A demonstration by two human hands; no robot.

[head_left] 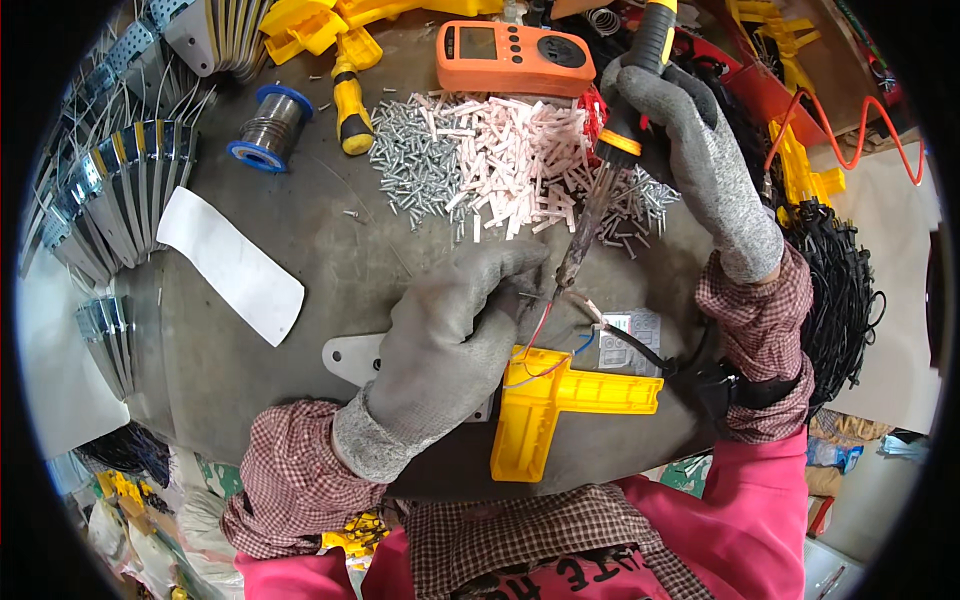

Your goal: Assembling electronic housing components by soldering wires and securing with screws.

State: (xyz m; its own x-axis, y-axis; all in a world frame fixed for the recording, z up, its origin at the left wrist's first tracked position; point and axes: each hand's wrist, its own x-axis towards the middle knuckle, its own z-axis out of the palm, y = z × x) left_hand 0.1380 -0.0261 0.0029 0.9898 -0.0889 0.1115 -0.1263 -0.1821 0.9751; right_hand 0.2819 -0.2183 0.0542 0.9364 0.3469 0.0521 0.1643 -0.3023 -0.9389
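Black-and-yellow-handled soldering iron (594, 208), tip right at a thin red wire (542, 325)
Grey-gloved right hand (672, 112) grips it, grey-gloved left hand (450, 315) is pinched beside the wire, can't tell on what. T-shaped yellow plastic housing (535, 405) lies close by on the grey tabletop (335, 235).

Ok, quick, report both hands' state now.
Grey-gloved left hand: closed in a pinch beside the thin red wire; exactly what it holds cannot be told.
Grey-gloved right hand: closed, holding the black-and-yellow-handled soldering iron.
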